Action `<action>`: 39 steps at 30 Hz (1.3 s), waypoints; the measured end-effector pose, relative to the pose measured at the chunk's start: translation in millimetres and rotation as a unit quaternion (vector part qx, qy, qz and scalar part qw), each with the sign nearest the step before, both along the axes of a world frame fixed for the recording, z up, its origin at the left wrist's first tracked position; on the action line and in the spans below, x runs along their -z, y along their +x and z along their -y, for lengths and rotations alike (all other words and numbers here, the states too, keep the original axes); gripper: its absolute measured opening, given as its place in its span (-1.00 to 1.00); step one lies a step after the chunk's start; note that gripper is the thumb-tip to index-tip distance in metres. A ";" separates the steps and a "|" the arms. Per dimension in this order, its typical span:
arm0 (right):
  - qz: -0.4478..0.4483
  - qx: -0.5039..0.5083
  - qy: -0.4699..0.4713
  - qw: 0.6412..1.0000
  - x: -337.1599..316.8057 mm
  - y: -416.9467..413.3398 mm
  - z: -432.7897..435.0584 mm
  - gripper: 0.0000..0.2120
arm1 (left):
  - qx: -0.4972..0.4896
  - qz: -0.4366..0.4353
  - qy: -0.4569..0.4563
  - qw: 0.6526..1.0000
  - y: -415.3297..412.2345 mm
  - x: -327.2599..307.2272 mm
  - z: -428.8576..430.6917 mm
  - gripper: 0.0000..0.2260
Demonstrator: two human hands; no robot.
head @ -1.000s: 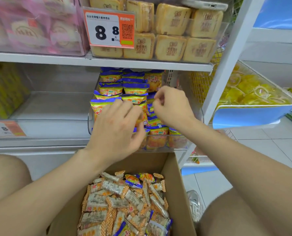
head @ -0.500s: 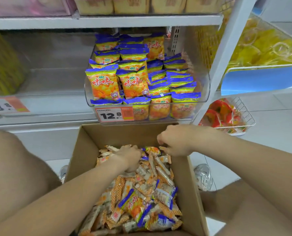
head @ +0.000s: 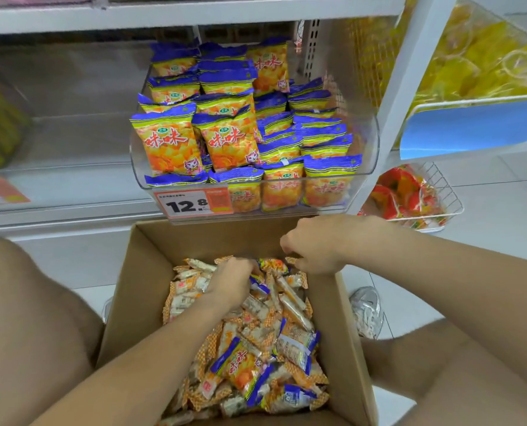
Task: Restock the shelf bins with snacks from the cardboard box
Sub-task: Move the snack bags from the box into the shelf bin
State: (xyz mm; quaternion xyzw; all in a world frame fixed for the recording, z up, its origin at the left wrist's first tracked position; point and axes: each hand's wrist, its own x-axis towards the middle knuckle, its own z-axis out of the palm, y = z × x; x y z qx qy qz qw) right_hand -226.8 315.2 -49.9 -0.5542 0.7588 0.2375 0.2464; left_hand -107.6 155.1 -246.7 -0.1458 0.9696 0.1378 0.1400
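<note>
The cardboard box [head: 139, 290] stands open on the floor [head: 502, 216] in the lower middle of the frame, just under the shelf, and it is well filled with small snack packets [head: 290, 299], mostly orange-checked wrappers, with a few blue-and-orange bags [head: 240, 362] mixed in nearer the bottom edge. Directly above it, the clear shelf bin [head: 371, 142] already holds rows of the same blue-and-orange bags, upright at its left and lying stacked at its right, reaching about to its front lip. We judge the restocking to be well under way for this bin, with much of the box left to sort. The left hand [head: 231, 281] is dug into the far end of the pile, fingers curled down among the packets; we cannot tell whether it has closed on one. The right hand [head: 311, 247] hovers over the box's far right corner, fingers bent inward, and what it grips, if anything, is hidden. A price tag [head: 193, 204] reading 12.8 hangs on the bin's front, close above the box's rim. To the right, the white shelf upright [head: 410, 87] rises; beyond it sit a wire basket [head: 450, 198] of red packets and a blue-fronted bin [head: 471, 127] of yellow sweets. A shoe [head: 367, 312] rests beside the box. The bin's fullness looks like the main hindrance to adding more.
</note>
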 end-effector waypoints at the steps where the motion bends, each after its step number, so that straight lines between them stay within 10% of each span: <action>1: 0.001 0.004 -0.005 1.000 -1.6 -0.5 0.1 -0.70 | 0.020 -0.004 0.006 1.000 3.2 -12.2 0.6 -0.68; 11: 0.092 0.053 -0.105 0.989 -58.5 9.3 5.6 -0.27 | -0.020 -0.126 0.172 0.977 17.4 -193.5 -4.3 -0.85; 18: 0.192 0.046 -0.387 0.901 -86.2 25.1 0.7 -0.43 | -0.272 -0.203 0.449 0.827 35.3 -259.2 3.7 -0.73; 22: 0.294 0.177 -0.469 0.814 -103.4 11.8 -3.0 -0.82 | -0.245 -0.326 0.234 0.883 36.8 -265.5 8.5 -0.57; 28: 0.405 0.340 -0.463 0.711 -102.2 6.2 2.4 -0.65 | -0.162 -0.406 0.308 0.845 26.0 -267.4 6.7 -0.89; 34: 0.368 0.483 -0.606 0.514 -92.4 -1.4 15.5 -0.58 | -0.096 -0.481 0.184 0.852 19.2 -272.6 1.1 -0.91; 39: 0.063 0.380 -0.672 0.632 -93.7 -45.8 22.5 -0.67 | -0.019 -0.485 -0.053 0.873 4.5 -268.7 13.1 -0.78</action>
